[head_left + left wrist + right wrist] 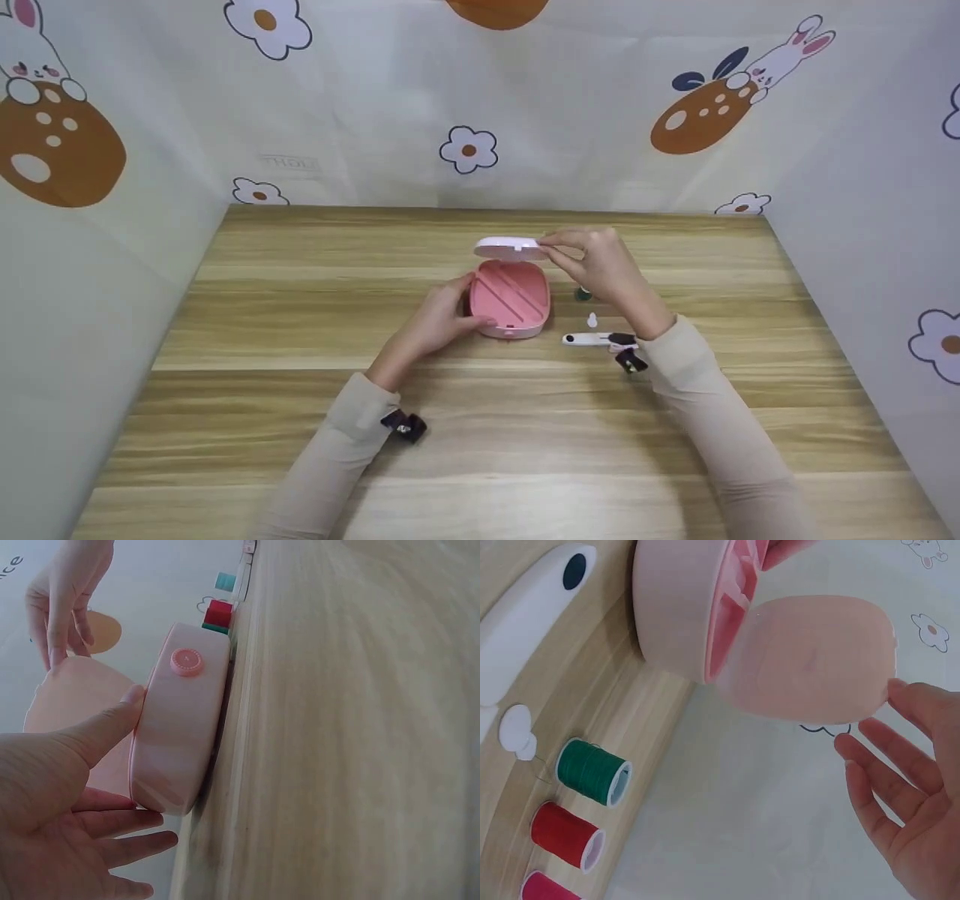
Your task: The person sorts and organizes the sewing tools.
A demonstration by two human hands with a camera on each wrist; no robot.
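Left hand (435, 319): thumb over the front rim, index finger against the side of a pink rounded-square plastic box (525, 331); remaining fingers spread, as the left-wrist view shows. Right hand (600, 262): thumb and fingers narrow, pinching the edge of the box's pale pink rounded lid (817, 656); the other fingers free. Lid raised above the box's far rim. Box sits just right of centre in the head view, open, slanting pink dividers visible inside; round pink button (187, 661) on its outer wall.

Farther out, right-wrist view, lower left: green thread spool (589, 771), red thread spool (561, 836), a deeper-pink spool (547, 889) cut by the frame edge. Small white rounded piece (514, 727) near the green spool. White-handled tool (589, 340) right of centre in the head view, on the wood-grain counter (262, 315).
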